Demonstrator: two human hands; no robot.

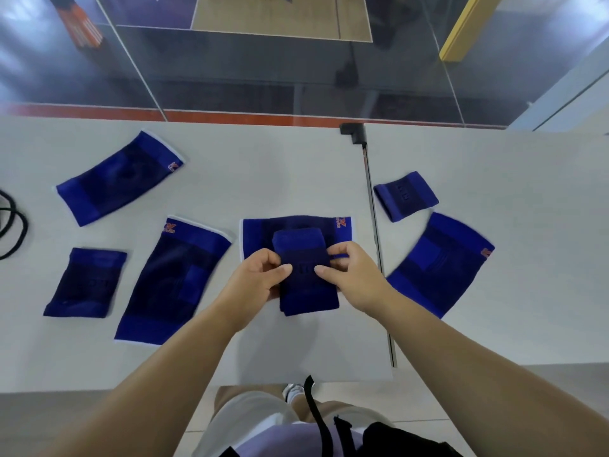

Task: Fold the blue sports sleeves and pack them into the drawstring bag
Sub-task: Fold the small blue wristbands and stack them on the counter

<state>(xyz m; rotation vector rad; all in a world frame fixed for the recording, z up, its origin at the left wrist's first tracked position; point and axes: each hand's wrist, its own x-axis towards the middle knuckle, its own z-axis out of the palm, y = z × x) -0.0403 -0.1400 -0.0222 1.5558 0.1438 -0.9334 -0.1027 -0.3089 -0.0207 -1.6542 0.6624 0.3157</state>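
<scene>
Several blue sports sleeves lie on the white table [296,166]. At the middle, my left hand [260,278] and my right hand [349,275] both pinch a small blue sleeve [304,291] by its sides, thumbs on top. It sits over a wider flat sleeve [339,232] with an orange logo. A black bag [402,440] with a strap hangs at my waist, bottom right; whether it is the drawstring bag I cannot tell.
Flat sleeves lie at far left [118,179], near left [85,282], left of centre [171,278] and right [441,265]; a small one [405,196] at back right. A seam [379,258] splits two tabletops. A black cable [13,225] curls at the left edge.
</scene>
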